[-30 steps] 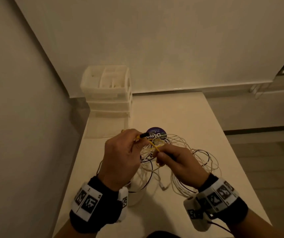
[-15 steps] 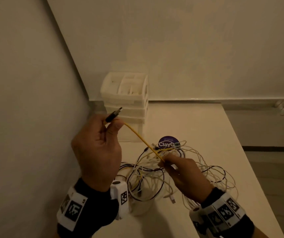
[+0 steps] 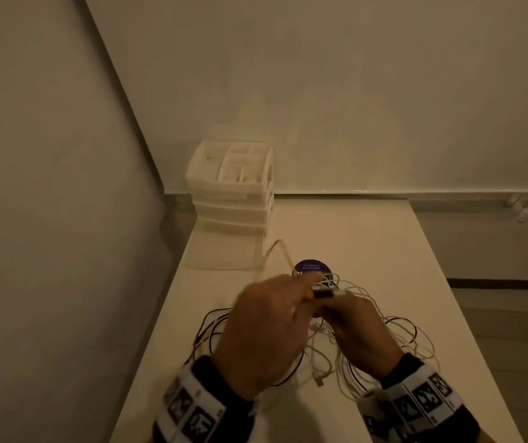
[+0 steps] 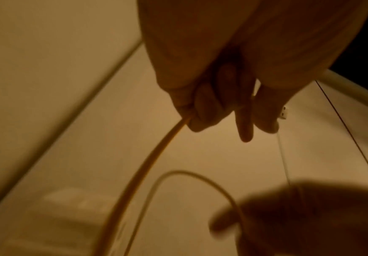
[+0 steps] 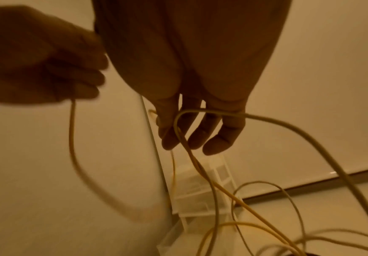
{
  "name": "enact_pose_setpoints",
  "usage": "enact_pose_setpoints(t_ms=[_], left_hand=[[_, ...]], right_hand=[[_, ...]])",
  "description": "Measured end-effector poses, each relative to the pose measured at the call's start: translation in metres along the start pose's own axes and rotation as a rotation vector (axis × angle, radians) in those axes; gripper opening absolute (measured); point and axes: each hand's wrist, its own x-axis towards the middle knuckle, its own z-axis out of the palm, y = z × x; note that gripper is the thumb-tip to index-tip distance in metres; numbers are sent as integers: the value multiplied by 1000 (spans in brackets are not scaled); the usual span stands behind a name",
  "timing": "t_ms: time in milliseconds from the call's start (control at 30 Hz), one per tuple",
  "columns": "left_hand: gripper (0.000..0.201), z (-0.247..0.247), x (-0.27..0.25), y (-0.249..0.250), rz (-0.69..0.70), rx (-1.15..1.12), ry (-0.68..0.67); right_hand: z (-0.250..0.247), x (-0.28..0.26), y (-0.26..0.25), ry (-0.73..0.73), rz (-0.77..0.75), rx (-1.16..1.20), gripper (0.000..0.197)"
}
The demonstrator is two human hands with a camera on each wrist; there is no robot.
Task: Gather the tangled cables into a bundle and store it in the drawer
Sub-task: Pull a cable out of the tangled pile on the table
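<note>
A tangle of white, black and yellow cables (image 3: 345, 346) lies on the pale table (image 3: 384, 244). My left hand (image 3: 301, 297) grips the yellow cable (image 4: 152, 155), fingers (image 4: 202, 110) curled round it, its black plug (image 3: 323, 294) poking out towards my right hand. A yellow loop (image 3: 277, 246) arcs up beyond my left hand. My right hand (image 3: 336, 303) meets the left over the tangle and holds yellow strands; a pale cable (image 5: 288, 124) hooks over its fingers (image 5: 200, 136). The white drawer unit (image 3: 234, 187) stands at the table's far left, its bottom drawer (image 3: 221, 251) pulled out.
A round purple disc (image 3: 312, 266) lies on the table just beyond my hands. Walls close the left and back sides. The table's right edge (image 3: 448, 282) drops to the floor. The drawer unit's top tray (image 3: 243, 161) has several compartments.
My left hand, which had drawn the plug end up and to the left, has come back down to the right hand, leaving a yellow loop standing. The right hand stayed over the tangle.
</note>
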Motion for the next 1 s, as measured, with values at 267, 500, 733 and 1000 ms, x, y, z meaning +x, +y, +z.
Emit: enact_pose_setpoints(t_ms=[267, 500, 733, 1000], left_hand=[[40, 43, 4, -38, -50, 130, -239], [17, 35, 12, -29, 27, 182, 1], [7, -24, 47, 7, 155, 97, 466], [35, -35, 26, -16, -26, 144, 488]], right_hand=[[-21, -2, -13, -19, 99, 207, 24], [-17, 0, -14, -14, 154, 255, 17], [28, -8, 37, -19, 377, 295, 19], [20, -12, 46, 102, 188, 177, 16]])
